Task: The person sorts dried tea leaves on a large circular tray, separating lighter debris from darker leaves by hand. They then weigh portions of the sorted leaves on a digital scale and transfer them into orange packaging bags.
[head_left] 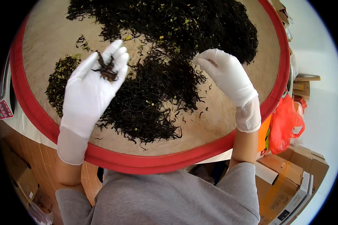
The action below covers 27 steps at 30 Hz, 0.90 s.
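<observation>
The left hand (92,88), in a white glove, is raised palm-up over the left side of the round woven tray (33,112) with its red rim, fingers half curled around a small clump of brown stems (107,69). The right hand (225,75), also gloved, hovers over the right half, fingers bent inward; it seems to pinch something tiny, though that is hard to tell. Dark tea leaves (154,93) spread across the tray's middle and far edge, and a smaller greenish pile (62,80) lies near the left rim.
</observation>
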Motion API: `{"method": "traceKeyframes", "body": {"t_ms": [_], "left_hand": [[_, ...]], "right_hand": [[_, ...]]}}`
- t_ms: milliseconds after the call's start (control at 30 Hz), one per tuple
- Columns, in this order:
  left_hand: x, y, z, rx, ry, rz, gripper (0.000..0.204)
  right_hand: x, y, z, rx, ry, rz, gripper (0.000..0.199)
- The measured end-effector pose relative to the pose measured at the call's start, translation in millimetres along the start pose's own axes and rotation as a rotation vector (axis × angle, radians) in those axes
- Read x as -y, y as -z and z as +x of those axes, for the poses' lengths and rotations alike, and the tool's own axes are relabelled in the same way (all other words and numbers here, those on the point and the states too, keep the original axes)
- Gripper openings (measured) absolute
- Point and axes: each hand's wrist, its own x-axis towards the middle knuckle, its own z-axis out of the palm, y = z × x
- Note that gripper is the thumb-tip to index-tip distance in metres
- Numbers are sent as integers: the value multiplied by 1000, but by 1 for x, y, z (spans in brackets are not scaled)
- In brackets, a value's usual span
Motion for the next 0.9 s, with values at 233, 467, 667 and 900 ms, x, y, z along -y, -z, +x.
{"method": "traceKeyframes", "body": {"t_ms": [233,467,667,900], "left_hand": [[-5,6,2,-41,-13,-56,47],[-5,7,3,3,13,-63,45],[-7,8,3,11,6,-58,44],[-2,3,3,-10,4,-34,44]], "right_hand": [[-1,-15,1,57,380,-119,47],[0,-54,-12,136,315,-422,70],[-8,-12,3,135,30,75,31],[-16,5,0,171,11,591,44]]}}
